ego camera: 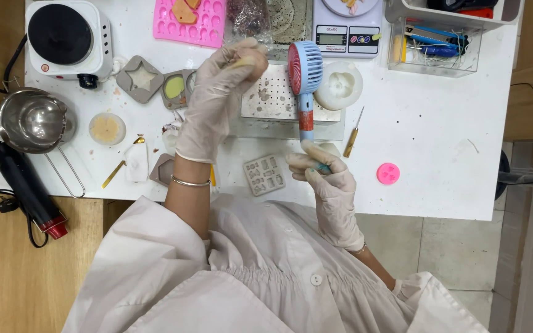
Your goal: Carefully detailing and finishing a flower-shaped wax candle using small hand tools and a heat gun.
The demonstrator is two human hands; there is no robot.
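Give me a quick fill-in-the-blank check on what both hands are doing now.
1. The right hand holds the handle of a small blue ____.
2. The left hand pinches a small ____-coloured piece in its fingers.
3. Both hands wear pale ____.
4. The pink round mould lies to the person's ____.

Missing words: fan; yellow; gloves; right

Bright, even overhead light; soft shadows
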